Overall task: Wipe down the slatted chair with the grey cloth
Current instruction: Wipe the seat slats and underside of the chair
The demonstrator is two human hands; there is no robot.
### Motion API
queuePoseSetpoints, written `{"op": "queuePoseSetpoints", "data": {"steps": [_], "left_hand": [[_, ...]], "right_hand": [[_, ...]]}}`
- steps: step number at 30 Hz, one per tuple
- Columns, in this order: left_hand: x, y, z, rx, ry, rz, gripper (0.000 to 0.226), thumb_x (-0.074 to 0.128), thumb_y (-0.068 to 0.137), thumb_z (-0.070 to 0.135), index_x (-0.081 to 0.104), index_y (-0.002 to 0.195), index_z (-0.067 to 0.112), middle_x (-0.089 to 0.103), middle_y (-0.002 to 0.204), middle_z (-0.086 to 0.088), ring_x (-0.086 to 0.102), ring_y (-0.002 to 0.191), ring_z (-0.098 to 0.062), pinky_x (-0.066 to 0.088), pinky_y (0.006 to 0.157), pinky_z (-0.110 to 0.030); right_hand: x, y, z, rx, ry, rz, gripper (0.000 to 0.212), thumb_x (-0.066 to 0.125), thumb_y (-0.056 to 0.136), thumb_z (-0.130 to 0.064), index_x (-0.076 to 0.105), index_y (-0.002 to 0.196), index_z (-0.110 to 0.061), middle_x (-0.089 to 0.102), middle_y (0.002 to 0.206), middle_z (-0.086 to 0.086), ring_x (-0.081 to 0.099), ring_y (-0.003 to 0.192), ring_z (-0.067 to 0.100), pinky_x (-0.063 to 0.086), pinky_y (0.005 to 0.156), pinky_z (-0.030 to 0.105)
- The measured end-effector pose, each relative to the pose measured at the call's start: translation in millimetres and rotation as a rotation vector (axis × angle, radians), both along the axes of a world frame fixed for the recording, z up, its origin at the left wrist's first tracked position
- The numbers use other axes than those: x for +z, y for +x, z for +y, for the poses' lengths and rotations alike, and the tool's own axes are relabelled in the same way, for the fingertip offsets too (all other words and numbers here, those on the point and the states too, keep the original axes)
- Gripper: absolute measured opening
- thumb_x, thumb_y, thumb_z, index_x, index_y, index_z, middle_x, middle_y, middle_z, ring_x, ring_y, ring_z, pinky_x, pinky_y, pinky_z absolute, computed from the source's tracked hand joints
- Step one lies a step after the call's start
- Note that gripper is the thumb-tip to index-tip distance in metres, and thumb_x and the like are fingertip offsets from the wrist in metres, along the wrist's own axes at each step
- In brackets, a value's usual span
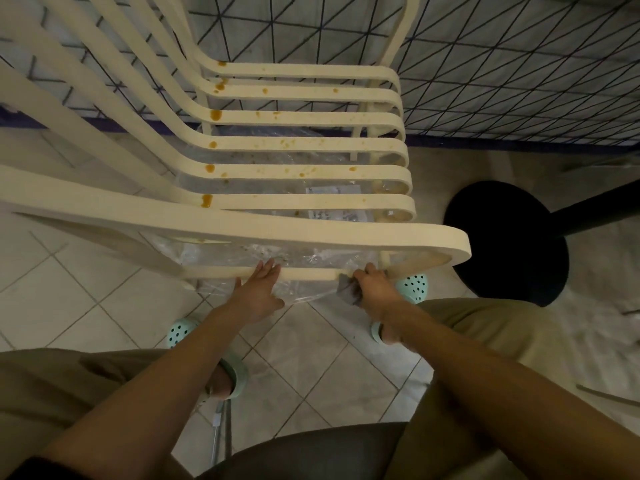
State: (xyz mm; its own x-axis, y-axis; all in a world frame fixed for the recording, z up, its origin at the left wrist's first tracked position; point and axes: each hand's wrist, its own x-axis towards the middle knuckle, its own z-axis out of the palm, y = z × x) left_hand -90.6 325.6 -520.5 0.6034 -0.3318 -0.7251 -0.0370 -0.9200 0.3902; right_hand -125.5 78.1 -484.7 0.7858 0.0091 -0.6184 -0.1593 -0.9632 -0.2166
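Note:
The cream slatted chair [294,143] fills the upper middle of the view, its seat slats spotted with orange-brown stains. A low side rail [304,273] runs under the near armrest. My left hand [261,289] lies flat with straight fingers against that rail. My right hand [375,291] grips the bunched grey cloth [348,289] and presses it onto the rail's right end, beside the front leg.
Clear plastic sheeting [277,258] lies on the tiled floor under the chair. A black round table base [505,237] with its pole stands at the right. A wall with a dark diamond pattern [502,64] runs behind. My feet in mint clogs [180,330] and a dark seat [311,452] are below.

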Motion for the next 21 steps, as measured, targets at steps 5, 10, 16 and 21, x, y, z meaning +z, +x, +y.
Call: {"op": "queuePoseSetpoints", "data": {"steps": [5,10,16,21], "left_hand": [[20.4,-12.8,-7.7,0.352,-0.227,0.05,0.063,0.062,0.092,0.026,0.035,0.149,0.015,0.033,0.154,-0.001,0.038,0.137,-0.02,0.036,0.105,-0.029],[56.0,-29.7,-17.3,0.574,-0.462,0.098,0.034,0.063,0.089,0.005,0.062,0.123,0.006,0.07,0.097,0.0,0.066,0.097,-0.022,0.054,0.091,-0.04],[121.4,-51.4,-40.2,0.801,-0.687,0.16,0.012,0.057,0.096,0.019,0.065,0.104,0.019,0.071,0.093,0.002,0.068,0.077,-0.011,0.054,0.066,-0.028],[144.8,-70.9,-53.0,0.886,-0.815,0.182,0.019,0.054,0.098,0.019,0.064,0.114,0.015,0.07,0.105,-0.007,0.069,0.091,-0.02,0.056,0.078,-0.037]], "right_hand": [[22.4,-23.5,3.5,-0.159,0.248,-0.108,0.031,0.052,0.09,0.002,0.061,0.117,-0.008,0.053,0.12,0.017,0.051,0.11,0.031,0.04,0.09,0.031],[45.6,-47.0,19.7,-0.29,0.554,-0.297,0.029,0.045,0.086,0.01,0.066,0.1,-0.003,0.058,0.1,0.014,0.057,0.09,0.027,0.05,0.08,0.038],[72.9,-58.8,42.5,-0.479,0.763,-0.422,0.028,0.049,0.086,0.006,0.064,0.107,-0.004,0.063,0.1,0.01,0.06,0.091,0.021,0.054,0.08,0.035],[87.8,-71.9,55.1,-0.532,0.833,-0.457,0.034,0.063,0.087,-0.006,0.06,0.12,-0.015,0.064,0.111,0.002,0.061,0.101,0.013,0.054,0.09,0.034]]}}
